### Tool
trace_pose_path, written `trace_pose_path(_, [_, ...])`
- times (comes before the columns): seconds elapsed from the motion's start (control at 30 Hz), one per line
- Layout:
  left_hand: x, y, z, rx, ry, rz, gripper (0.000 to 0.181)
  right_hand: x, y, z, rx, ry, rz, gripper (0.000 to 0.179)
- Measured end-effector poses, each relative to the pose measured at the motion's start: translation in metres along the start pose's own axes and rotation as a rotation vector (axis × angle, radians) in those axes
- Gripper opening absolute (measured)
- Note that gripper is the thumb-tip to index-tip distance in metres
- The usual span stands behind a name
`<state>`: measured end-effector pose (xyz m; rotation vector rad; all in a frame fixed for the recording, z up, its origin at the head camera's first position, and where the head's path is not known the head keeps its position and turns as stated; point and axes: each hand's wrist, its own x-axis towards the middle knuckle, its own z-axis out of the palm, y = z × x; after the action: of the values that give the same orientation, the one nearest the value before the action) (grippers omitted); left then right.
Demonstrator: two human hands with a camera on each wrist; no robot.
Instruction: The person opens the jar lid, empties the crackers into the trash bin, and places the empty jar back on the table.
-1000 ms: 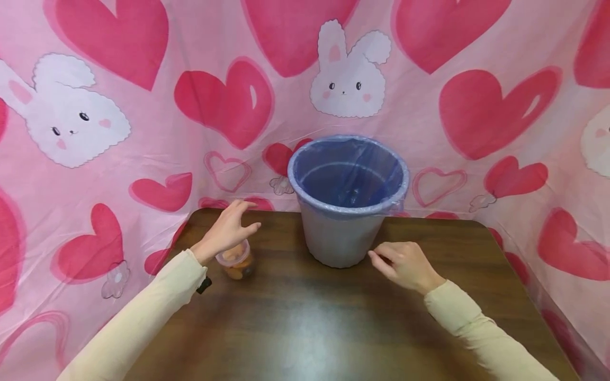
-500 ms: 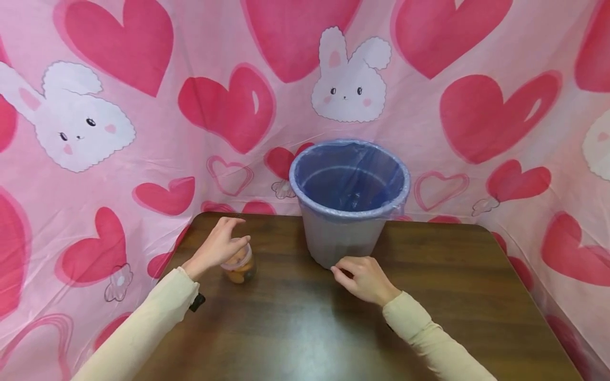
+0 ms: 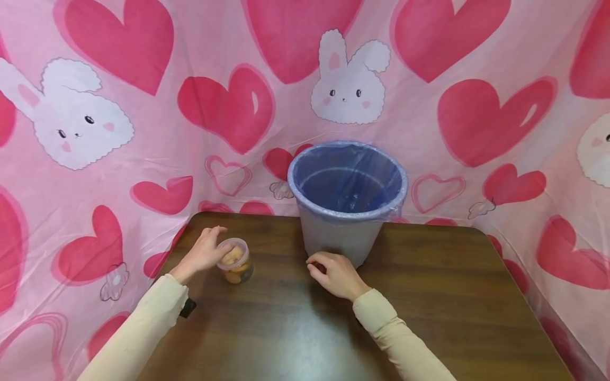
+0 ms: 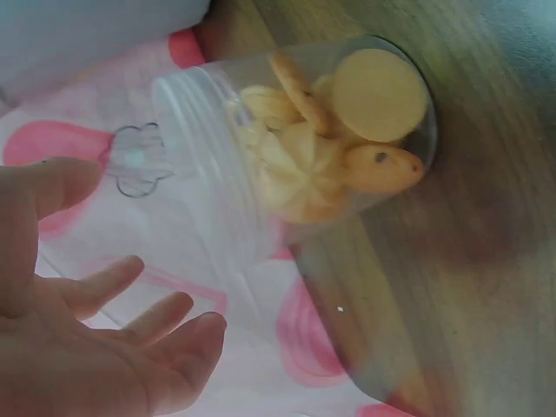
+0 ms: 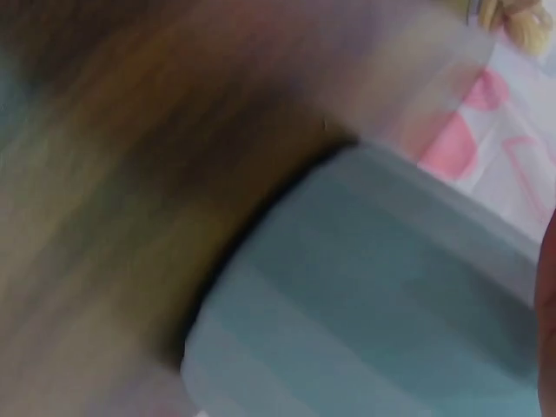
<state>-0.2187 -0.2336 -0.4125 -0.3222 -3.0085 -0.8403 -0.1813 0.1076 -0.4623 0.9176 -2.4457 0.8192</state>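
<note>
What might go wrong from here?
The left hand is spread beside the jar without gripping it, so a clumsy grab might tip it. The cookies inside might then spill; I can't tell whether it's sealed. The right hand is close to the bin and might bump it.

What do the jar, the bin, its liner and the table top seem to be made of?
Jar: clear, glossy plastic or glass; cookies show through its wall.
Bin: likely rigid plastic, given its smooth, pale, evenly coloured side.
Liner: apparently thin, shiny plastic film; it is see-through and wrinkled.
Table top: wood or wood-look laminate, with grain and soft sheen.
</note>
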Motion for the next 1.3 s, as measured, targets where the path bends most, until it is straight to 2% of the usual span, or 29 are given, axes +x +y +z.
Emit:
trace_pose_path(0.13, [-0.001,-0.005,0.001,-0.002,0.003,-0.011,0.057,0.003,-0.007,0.013,0.069,-0.077,0.075,0.019])
trace_pose_path(0.23, [-0.002,-0.009,0.003,-0.008,-0.010,-0.007,0.058,0.007,-0.013,0.023,0.161,-0.131,0.142,0.029])
trace_pose_path(0.4, [-0.002,-0.014,0.008,-0.011,-0.038,0.052,0.055,0.012,-0.029,0.041,0.384,-0.197,0.284,0.040])
trace_pose_path(0.47, [-0.002,-0.015,0.009,-0.003,-0.045,0.086,0.053,0.014,-0.035,0.049,0.424,-0.239,0.311,0.044])
trace_pose_path(0.63, [-0.002,-0.017,0.014,0.012,-0.069,0.124,0.052,0.019,-0.045,0.060,0.414,-0.369,0.315,0.057])
trace_pose_path(0.77, [-0.001,-0.017,0.016,0.008,-0.071,0.138,0.052,0.023,-0.050,0.064,0.400,-0.438,0.330,0.063])
trace_pose_path(0.87, [-0.001,-0.016,0.016,0.011,-0.069,0.149,0.052,0.027,-0.052,0.066,0.387,-0.451,0.334,0.065])
trace_pose_path(1.07, [-0.002,-0.013,0.014,0.004,-0.078,0.155,0.052,0.038,-0.058,0.069,0.384,-0.424,0.324,0.064])
trace_pose_path(1.3, [-0.005,-0.016,0.014,0.009,-0.106,0.128,0.055,0.044,-0.062,0.075,0.356,-0.468,0.311,0.067])
